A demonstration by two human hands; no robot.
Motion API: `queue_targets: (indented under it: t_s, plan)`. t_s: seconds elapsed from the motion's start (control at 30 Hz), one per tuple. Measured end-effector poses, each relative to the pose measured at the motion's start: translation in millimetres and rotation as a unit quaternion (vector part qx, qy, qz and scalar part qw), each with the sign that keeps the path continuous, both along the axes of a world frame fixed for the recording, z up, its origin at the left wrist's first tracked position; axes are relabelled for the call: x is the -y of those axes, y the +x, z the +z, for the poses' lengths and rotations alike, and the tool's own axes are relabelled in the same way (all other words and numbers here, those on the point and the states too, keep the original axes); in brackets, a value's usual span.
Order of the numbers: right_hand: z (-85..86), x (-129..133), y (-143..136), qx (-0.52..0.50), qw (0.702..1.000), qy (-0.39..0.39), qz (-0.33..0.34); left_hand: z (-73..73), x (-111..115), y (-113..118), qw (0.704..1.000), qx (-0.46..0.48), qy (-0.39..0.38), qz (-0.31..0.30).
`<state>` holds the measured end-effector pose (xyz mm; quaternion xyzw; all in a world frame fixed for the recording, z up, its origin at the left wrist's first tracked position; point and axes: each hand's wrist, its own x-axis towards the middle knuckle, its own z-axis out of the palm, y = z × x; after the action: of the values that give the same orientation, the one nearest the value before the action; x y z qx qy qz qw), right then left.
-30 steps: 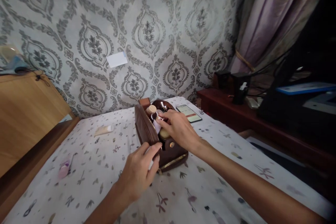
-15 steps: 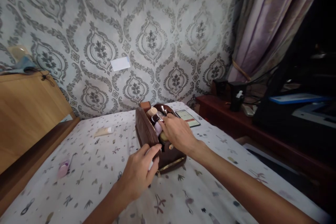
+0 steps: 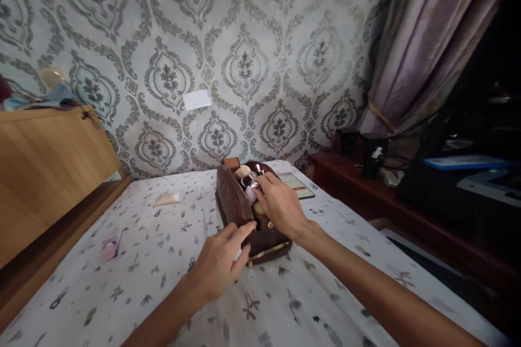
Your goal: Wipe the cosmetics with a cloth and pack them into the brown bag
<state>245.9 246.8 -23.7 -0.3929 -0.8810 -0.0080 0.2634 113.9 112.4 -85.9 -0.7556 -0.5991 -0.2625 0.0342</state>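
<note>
A brown leather bag (image 3: 234,198) stands unzipped on the patterned sheet, with several cosmetic items inside, among them a beige-capped one (image 3: 244,171) and a lilac one (image 3: 250,195). My right hand (image 3: 279,200) reaches over the bag's opening, its fingers bent around a small item with a shiny, clear-looking top (image 3: 254,184). My left hand (image 3: 222,257) is at the near left edge of the bag, fingertips on the rim and thumb apart from the fingers. Under the right fingers, part of the bag's contents is hidden.
A phone (image 3: 299,185) lies right of the bag. Left on the sheet (image 3: 163,260) are a cream tube (image 3: 167,198) and a pink item (image 3: 109,248). A wooden headboard (image 3: 44,162) borders the left; a dark red shelf (image 3: 342,179) with a black box (image 3: 372,154) stands right.
The whole view has shifted, so the bag and loose items appear slightly further right. Both hands stay at the bag in nearly the same pose.
</note>
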Motion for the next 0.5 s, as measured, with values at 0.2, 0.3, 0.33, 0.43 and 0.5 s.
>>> queue_targets:
  t_s: [0.2, 0.3, 0.33, 0.43, 0.5]
  plan:
    - [-18.3, -9, -7, -0.032, 0.994, -0.029, 0.098, -7.1, -1, -5, 1.000, 0.012, -0.002, 0.005]
    - [-21.5, -4, -9, 0.002, 0.996, -0.035, 0.085, -7.9, -1, -6, 1.000, 0.006, -0.006, 0.006]
    - [-20.2, -2, -9, 0.017, 0.997, -0.033, 0.074, -8.0, -2, -7, 1.000, 0.003, -0.008, 0.007]
    - [-12.2, 3, -8, 0.052, 0.997, -0.007, 0.053, -8.9, -1, -8, 1.000, 0.002, -0.015, 0.012]
    - [-6.4, 5, -7, 0.072, 0.996, 0.004, 0.049, -10.2, -1, -9, 1.000, 0.003, -0.020, 0.014]
